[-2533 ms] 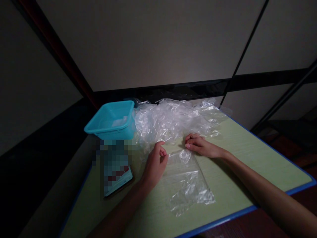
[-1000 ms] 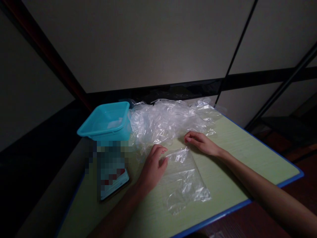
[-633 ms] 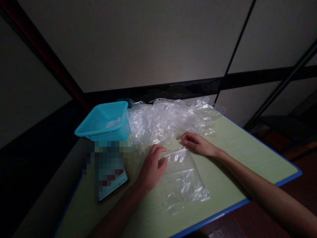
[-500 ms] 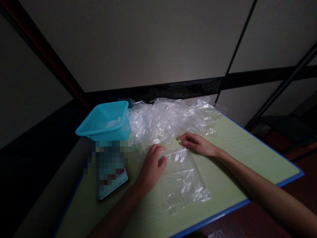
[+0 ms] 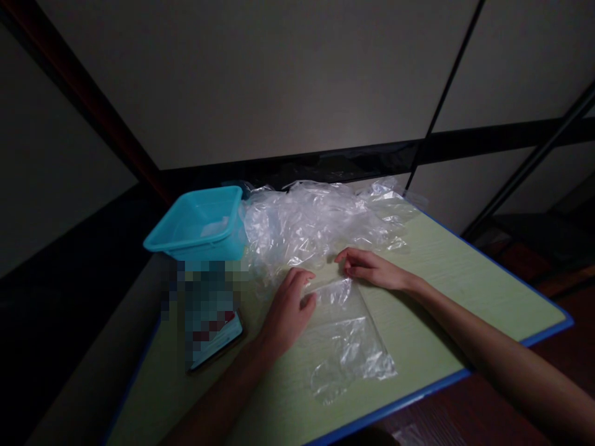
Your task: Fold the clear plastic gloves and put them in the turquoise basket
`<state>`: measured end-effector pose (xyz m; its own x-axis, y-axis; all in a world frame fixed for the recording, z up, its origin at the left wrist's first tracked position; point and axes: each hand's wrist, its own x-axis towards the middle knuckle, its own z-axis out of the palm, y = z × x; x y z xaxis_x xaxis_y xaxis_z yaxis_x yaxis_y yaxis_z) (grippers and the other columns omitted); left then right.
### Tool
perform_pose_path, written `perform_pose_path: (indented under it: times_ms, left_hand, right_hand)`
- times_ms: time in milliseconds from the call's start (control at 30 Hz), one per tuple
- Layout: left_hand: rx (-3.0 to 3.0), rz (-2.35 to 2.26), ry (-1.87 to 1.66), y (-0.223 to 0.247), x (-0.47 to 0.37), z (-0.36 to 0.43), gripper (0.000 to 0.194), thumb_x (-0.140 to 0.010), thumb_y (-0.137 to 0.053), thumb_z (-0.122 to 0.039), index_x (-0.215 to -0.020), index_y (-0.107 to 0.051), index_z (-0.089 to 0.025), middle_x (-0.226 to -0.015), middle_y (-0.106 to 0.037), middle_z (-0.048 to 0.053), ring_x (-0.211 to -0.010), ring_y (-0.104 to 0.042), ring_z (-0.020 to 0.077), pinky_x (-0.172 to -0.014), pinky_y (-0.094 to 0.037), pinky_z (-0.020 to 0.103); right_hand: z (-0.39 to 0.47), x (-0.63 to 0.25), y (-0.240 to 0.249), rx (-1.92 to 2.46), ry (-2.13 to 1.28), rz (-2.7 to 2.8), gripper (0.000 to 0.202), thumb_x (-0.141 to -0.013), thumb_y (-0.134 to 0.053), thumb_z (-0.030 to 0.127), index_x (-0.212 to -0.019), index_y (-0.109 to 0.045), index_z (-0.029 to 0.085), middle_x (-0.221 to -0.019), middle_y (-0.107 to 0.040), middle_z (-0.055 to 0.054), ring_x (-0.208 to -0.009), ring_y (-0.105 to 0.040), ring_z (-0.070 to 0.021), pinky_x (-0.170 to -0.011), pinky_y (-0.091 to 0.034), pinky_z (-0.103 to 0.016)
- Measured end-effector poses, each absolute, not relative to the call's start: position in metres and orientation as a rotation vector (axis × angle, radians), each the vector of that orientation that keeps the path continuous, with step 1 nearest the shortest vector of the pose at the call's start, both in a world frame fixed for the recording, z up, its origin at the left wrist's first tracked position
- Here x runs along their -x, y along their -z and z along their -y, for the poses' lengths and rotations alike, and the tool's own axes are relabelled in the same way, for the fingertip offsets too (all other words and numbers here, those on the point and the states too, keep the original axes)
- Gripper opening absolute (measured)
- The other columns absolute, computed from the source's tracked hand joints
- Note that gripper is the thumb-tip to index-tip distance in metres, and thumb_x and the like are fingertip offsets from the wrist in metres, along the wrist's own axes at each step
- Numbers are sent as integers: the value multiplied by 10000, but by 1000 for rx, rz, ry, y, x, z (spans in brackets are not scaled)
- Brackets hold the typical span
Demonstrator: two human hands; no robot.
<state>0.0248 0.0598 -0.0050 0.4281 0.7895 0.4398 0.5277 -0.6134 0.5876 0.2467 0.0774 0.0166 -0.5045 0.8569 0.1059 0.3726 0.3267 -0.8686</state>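
A clear plastic bag (image 5: pixel 346 341) lies flat on the table, its top edge between my two hands. My left hand (image 5: pixel 289 306) rests at the bag's upper left, fingers curved and thumb apart, with nothing visible between them. At the upper right corner is my right hand (image 5: pixel 367 267), its fingers loosely bent and a gap showing beside the thumb. Whether either hand touches the film is hard to tell. Just beyond them spreads a crumpled heap of clear plastic bags (image 5: pixel 316 220).
A turquoise plastic basin (image 5: pixel 204 248) stands at the table's back left, something pale inside it. In front of it lies a flat, partly pixelated object (image 5: pixel 218 347). The pale green table (image 5: pixel 446 291) has a blue edge. Behind rise light cabinet panels (image 5: pixel 288 87).
The view has shifted very slightly. My right hand's fingers have curled a little; otherwise both hands and the flat bag stay nearly where they were.
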Motion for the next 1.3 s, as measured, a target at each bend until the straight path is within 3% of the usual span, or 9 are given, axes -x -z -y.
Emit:
perform_pose_path:
  times_ms: [200,433,1000,1100,1200,1300]
  left_hand:
    - [-2554,-984,-802,-7,-27,-48,313,-800,-468,-85,-1087,-514,-201,-1132,-542,74,-1092,-470,230,-950,-365,413]
    - [-2807,-799,-444,-14,-26,-43,405,-893,-416,-214,-1297,-384,-232,-1400,-370,63,-1308,-273,219,-1069,-231,448]
    - [-2814,-818,-423,-13,-25,-43,347,-888,-455,-258,-1233,-478,-236,-1418,-332,93,-1326,-239,246,-1059,-235,474]
    - [-2803,-833,-430,-12,-25,-43,342,-889,-452,-262,-1228,-487,-241,-1412,-341,90,-1316,-261,251,-1058,-237,477]
    - [-2801,-834,-434,-12,-25,-43,335,-887,-455,-259,-1219,-496,-245,-1409,-348,84,-1307,-276,252,-1055,-247,472]
    - [-2815,-836,-424,-12,-25,-43,336,-886,-459,-261,-1219,-497,-234,-1406,-349,94,-1307,-274,254,-1054,-252,461]
  right_hand:
    - [-80,-243,-12,1164,-948,2082,195,-834,-436,192,-1001,-532,160,-723,-498,6,-640,-432,-134,-622,-355,-280]
    - [-79,-238,-9,1180,-899,2115,208,-831,-424,166,-1020,-510,155,-634,-458,33,-582,-405,-122,-583,-345,-264]
    - [-78,-237,-11,1103,-894,2161,208,-851,-423,183,-1042,-494,146,-613,-497,38,-547,-442,-115,-542,-357,-250]
    - [-77,-239,-15,1077,-844,2170,169,-863,-424,202,-985,-528,147,-693,-540,3,-603,-475,-127,-580,-389,-266]
    - [-69,-245,-24,1034,-750,2208,167,-870,-435,212,-931,-582,161,-857,-590,-54,-782,-526,-168,-721,-409,-325]
    - [-54,-255,-30,1015,-539,2392,218,-888,-453,249,-1034,-607,200,-1042,-611,-73,-1001,-511,-216,-891,-330,-421]
